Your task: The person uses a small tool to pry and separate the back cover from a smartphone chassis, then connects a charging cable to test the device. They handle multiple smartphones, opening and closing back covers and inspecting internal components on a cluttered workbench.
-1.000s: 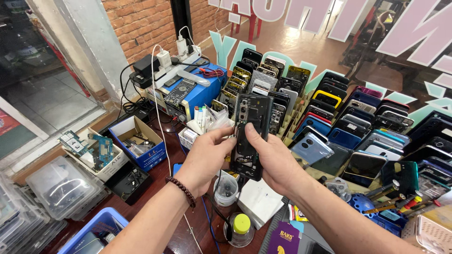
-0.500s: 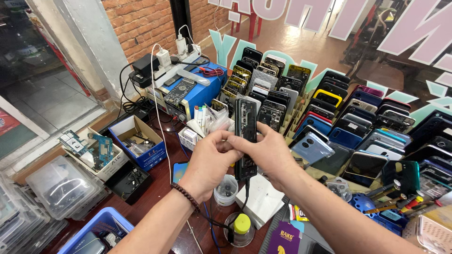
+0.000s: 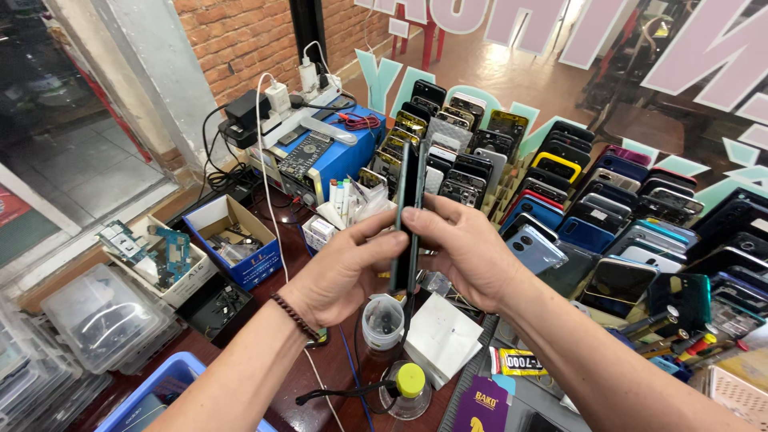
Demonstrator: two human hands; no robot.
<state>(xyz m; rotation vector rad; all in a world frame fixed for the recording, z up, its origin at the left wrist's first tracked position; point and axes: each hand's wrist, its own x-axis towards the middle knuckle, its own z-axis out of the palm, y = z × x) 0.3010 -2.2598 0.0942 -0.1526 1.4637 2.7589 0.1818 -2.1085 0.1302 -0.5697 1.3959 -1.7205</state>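
Observation:
A dark green phone (image 3: 409, 204) stands upright and edge-on to me, held between both hands above the workbench. My left hand (image 3: 344, 268) pinches its left side with thumb and fingers; a beaded bracelet sits on that wrist. On the other side, my right hand (image 3: 462, 250) grips the edge, thumb pressed near the middle of the phone. The phone's lower end is hidden between my palms. Below my hands stand a small clear round container (image 3: 382, 321) and a bottle with a yellow cap (image 3: 406, 389).
Rows of phones and phone backs (image 3: 576, 204) fill a rack to the right. A blue machine (image 3: 328, 152) with chargers and cables stands behind. A blue box of parts (image 3: 232, 240), circuit boards (image 3: 152, 248), clear plastic cases (image 3: 104, 316) and a white pad (image 3: 440, 336) crowd the bench.
The phone has turned from showing its open back to me to standing edge-on. Both hands shifted their grip round its sides and stayed at the same height.

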